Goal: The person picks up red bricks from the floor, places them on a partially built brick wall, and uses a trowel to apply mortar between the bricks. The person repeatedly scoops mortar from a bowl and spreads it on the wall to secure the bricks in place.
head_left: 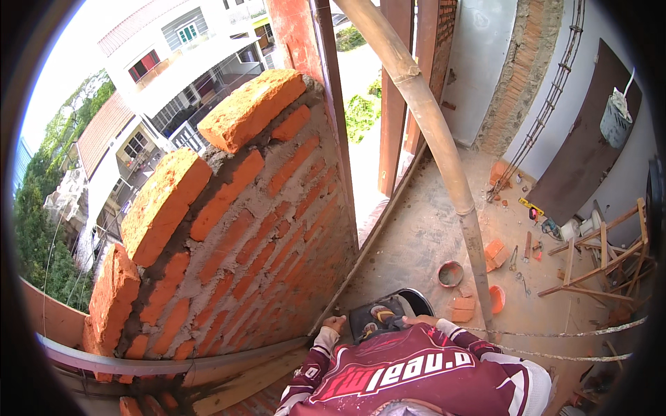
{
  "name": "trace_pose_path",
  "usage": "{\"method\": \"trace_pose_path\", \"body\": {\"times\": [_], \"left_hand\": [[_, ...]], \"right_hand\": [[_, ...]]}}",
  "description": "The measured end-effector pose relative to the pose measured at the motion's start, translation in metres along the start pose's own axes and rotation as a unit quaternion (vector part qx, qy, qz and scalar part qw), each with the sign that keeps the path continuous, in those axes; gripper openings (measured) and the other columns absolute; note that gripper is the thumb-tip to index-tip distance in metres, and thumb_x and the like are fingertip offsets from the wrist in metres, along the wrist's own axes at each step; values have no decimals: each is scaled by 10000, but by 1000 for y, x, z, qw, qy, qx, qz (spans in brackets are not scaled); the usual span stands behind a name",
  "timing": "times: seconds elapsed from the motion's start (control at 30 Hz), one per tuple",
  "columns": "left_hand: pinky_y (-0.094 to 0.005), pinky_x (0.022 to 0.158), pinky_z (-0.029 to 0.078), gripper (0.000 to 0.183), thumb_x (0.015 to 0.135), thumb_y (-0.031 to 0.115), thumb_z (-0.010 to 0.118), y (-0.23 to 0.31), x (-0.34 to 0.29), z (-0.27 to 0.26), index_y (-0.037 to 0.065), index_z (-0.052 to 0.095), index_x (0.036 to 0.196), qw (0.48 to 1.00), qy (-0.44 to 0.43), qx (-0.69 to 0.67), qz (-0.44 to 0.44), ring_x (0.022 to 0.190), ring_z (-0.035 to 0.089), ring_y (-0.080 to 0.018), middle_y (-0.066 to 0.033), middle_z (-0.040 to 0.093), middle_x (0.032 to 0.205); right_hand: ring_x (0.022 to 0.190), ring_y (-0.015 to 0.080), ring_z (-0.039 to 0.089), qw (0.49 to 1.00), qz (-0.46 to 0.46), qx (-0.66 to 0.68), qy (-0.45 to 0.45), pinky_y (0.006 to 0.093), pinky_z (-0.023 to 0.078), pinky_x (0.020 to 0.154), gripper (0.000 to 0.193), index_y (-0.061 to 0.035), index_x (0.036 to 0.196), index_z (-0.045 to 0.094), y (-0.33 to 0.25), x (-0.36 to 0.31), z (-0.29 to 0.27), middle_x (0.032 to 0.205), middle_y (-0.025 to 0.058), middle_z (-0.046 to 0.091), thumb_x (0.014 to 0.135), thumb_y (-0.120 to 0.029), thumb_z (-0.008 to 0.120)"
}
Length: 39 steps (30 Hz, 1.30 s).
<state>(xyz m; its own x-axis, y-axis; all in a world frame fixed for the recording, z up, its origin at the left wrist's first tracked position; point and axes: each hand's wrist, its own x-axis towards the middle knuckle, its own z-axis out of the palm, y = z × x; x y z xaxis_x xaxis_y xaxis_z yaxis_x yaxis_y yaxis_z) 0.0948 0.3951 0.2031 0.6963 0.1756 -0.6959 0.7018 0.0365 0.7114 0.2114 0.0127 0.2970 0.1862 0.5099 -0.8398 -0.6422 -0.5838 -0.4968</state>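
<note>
My left hand is beside the foot of the brick wall, its fingers curled in. Whatever it holds, if anything, is too small to make out. My right hand is in front of my body with its fingers stretched toward the left, close to a black tub. Between the hands, my feet in sandals show below dark trousers. On the left rises the partly built brick wall, with grey mortar in its joints. Along its stepped top lie orange bricks, among them one large brick.
A bamboo pole slants down to the floor at my right. Near it are a mortar bucket, an orange bucket and loose bricks. Hand tools and a wooden frame lie farther right. Ropes stretch across there.
</note>
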Motion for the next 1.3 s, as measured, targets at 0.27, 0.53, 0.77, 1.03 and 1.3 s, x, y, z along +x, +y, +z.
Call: {"method": "trace_pose_path", "body": {"times": [0.27,0.53,0.77,1.03,1.3], "left_hand": [[-406,836,538,349,845,348,726,80,-24,-10,46,729,1019,961,113,206,147,915,710,-279,-149,742,963],[-451,1037,444,283,862,129,742,456,-204,-92,41,675,1123,496,488,338,633,1200,614,-316,-122,705,1164],[-538,1179,242,814,958,643,477,604,-289,-118,-69,543,1348,484,582,570,319,1385,440,-366,-221,610,1328],[-471,788,533,514,1015,429,517,600,-290,-117,-17,596,1256,584,516,518,352,932,681,-381,-234,698,988],[-470,804,536,504,1003,418,545,604,-281,-126,-2,584,1278,559,517,526,380,954,677,-384,-232,695,996]], "right_hand": [[896,250,663,978,9,-95,187,390,498,792,753,-61,1089,749,87,73,-52,1022,143,728,874,-747,524],[1058,385,661,842,-57,-493,211,467,504,916,532,-79,1042,746,48,75,-77,1099,219,701,958,-515,453],[1023,394,662,881,-53,-349,317,481,496,910,462,-78,1000,745,5,85,-78,1048,218,702,904,-471,522],[967,364,691,809,-32,-563,167,464,521,884,516,-99,971,765,45,123,-85,1001,179,733,935,-502,445],[934,353,700,805,-53,-573,147,476,545,807,359,-131,1020,712,49,91,-94,1013,144,724,920,-425,532]]}}
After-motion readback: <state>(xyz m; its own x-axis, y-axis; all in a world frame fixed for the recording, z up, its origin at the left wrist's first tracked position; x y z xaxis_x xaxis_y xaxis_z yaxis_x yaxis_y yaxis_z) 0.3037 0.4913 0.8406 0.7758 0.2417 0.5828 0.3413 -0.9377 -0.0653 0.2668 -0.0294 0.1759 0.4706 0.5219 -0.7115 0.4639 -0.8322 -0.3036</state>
